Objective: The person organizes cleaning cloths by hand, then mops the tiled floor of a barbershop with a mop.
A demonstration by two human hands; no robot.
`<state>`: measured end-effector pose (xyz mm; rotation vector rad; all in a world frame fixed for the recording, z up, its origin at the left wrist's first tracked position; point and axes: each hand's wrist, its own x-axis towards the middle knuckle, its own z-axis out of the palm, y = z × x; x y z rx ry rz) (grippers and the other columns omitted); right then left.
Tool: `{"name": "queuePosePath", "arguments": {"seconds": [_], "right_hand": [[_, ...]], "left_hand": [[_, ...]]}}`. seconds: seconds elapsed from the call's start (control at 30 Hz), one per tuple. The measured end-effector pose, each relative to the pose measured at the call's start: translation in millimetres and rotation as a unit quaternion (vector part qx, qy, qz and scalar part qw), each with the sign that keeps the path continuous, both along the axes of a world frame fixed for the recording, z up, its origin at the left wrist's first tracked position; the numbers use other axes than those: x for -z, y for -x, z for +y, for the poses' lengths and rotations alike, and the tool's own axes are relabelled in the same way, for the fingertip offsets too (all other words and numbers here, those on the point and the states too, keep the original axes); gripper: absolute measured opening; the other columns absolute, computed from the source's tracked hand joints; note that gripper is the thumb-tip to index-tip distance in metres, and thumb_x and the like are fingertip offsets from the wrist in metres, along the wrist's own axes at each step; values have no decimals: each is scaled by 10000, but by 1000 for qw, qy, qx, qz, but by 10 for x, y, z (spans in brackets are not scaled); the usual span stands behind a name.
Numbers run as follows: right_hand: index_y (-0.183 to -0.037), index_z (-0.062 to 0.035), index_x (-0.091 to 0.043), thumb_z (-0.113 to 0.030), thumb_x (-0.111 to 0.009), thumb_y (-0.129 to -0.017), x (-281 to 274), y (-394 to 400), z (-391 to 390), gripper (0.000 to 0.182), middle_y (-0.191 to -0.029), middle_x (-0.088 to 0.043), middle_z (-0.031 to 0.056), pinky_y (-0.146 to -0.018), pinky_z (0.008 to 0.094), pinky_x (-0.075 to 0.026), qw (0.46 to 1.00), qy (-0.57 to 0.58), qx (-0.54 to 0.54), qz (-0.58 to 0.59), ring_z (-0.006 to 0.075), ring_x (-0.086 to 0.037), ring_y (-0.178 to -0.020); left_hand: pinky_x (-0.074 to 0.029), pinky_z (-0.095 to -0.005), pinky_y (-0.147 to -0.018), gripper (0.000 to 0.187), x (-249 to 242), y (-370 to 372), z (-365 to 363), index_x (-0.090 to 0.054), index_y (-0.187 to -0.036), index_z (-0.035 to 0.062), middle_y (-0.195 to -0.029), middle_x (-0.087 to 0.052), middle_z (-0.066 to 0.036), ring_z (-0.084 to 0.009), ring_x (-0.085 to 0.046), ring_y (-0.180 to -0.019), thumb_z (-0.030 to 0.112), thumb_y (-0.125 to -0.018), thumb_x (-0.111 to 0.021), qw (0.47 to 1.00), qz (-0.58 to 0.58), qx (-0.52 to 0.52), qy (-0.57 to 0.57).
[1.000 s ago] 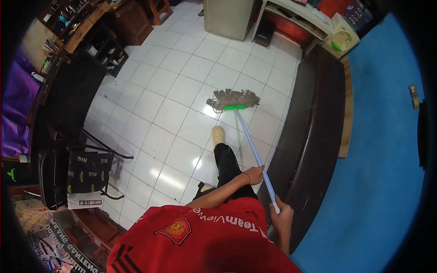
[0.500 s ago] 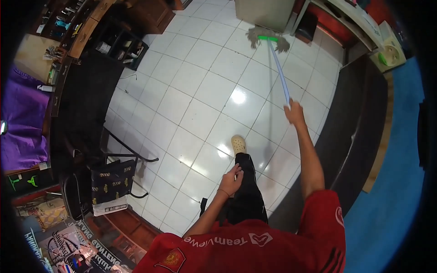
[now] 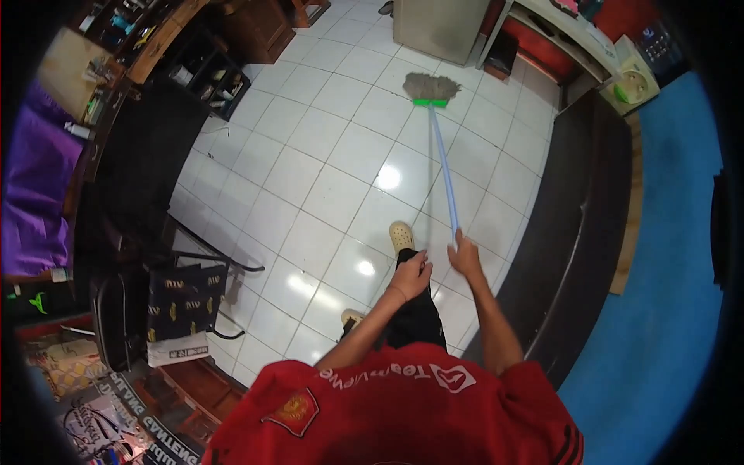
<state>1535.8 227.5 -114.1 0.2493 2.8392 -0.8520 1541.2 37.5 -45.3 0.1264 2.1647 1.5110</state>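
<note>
A white tiled floor [image 3: 325, 198] fills the middle of the room, shiny with reflected light, between dark furniture at left and a long dark seat [image 3: 570, 232] at right. The right hand [image 3: 463, 257] is closed round the upper part of a pale blue handle [image 3: 445, 163]. The left hand [image 3: 413, 274] is near but apart from it, fingers loosely bent, with nothing visible in its grasp. One hand alone probably steers the far end less surely; setting the left one on the shaft, spaced from the right, should steady the stroke and share the push.

Just beyond the left hand, a cream shoe [image 3: 401, 235] stands on the tiles, so a pull straight back is best kept to its right. The handle runs forward to a green clamp [image 3: 430, 102] and the grey mop head [image 3: 432, 85], which appears to rest on the floor, short of the pale cabinet [image 3: 432, 35]. Its strands bunch beyond the clamp; keeping the shaft low should help them lie flat. Farther right, a dark box [image 3: 501, 59] sits by the counter [image 3: 577, 39], where short, slow strokes would avoid knocks.
</note>
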Motion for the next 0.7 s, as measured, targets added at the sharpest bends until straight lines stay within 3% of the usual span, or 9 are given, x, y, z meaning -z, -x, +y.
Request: {"name": "queuePosePath", "arguments": {"seconds": [0.07, 0.17, 0.23, 0.33, 0.4, 0.57, 0.6, 0.63, 0.7], "right_hand": [[-1246, 79, -402, -181, -585, -744, -362, -916, -248, 594, -833, -571, 299, -703, 455, -471, 999, 37, -1, -33, 426, -585, -799], [-1237, 74, -426, -181, -607, -734, -1219, -1959, -600, 593, -883, -564, 318, -739, 409, -474, 992, 79, 31, -94, 405, -597, -863], [-1215, 58, -469, -174, -614, -747, -1913, -2338, -781, 542, -923, -572, 314, -757, 372, -475, 983, 79, 69, -147, 379, -611, -887], [-1161, 17, -540, -160, -611, -759, -2244, -2649, -997, 445, -800, -573, 309, -679, 403, -475, 976, 100, 159, -106, 393, -616, -787], [-1123, 2, -575, -145, -607, -771, -2254, -2597, -1143, 382, -768, -567, 308, -644, 385, -476, 965, 97, 225, -91, 373, -628, -759], [-1125, 29, -559, -143, -576, -793, -1819, -1686, -1377, 375, -722, -566, 294, -611, 407, -477, 983, 54, 162, -65, 403, -611, -723], [-1134, 39, -546, -147, -563, -798, -1731, -1330, -1368, 384, -722, -564, 296, -617, 424, -476, 987, 50, 136, -72, 412, -602, -723], [-1142, 50, -532, -151, -550, -804, -1618, -940, -1339, 394, -721, -562, 298, -623, 440, -475, 990, 47, 110, -79, 422, -594, -724], [-1162, 55, -507, -158, -526, -814, -1254, -126, -1192, 409, -728, -561, 300, -631, 470, -470, 995, 23, 72, -69, 435, -584, -716]], "left_hand": [[-484, -422, -745, 411, -62, -200, -48, -470, -1154, -50, -915, -602, -257, -386, -596, -840, 197, -829, -518, 995, 94, 35, 0], [-474, -462, -723, 420, -134, -505, -123, -461, -1159, -63, -865, -599, -263, -406, -590, -797, 188, -825, -507, 987, 135, 84, -16], [-467, -405, -805, 449, -265, -651, -182, -414, -1209, -69, -966, -590, -282, -393, -583, -903, 184, -847, -493, 987, 84, 137, 21], [-463, -465, -728, 500, -267, -809, -205, -361, -1223, -94, -790, -584, -297, -436, -573, -792, 195, -838, -498, 955, 90, 278, 41], [-462, -466, -722, 495, -225, -762, -228, -365, -1216, -97, -782, -584, -294, -437, -572, -788, 196, -839, -496, 948, 76, 305, 42], [-455, -470, -721, 439, 107, -331, -301, -369, -1224, -68, -829, -581, -292, -433, -572, -787, 113, -833, -453, 962, 55, 268, 11], [-450, -439, -813, 469, 75, -132, -358, -347, -1266, -43, -1032, -545, -302, -415, -549, -945, 42, -811, -424, 962, 18, 271, 14], [-450, -439, -813, 469, 199, 37, -412, -347, -1266, -43, -1032, -545, -302, -415, -549, -945, 42, -811, -424, 962, 16, 272, 14], [-396, -393, -937, 532, 434, 375, -518, -313, -1309, -23, -1241, -433, -284, -383, -453, -1135, 0, -787, -414, 974, 147, 164, -61]]}}
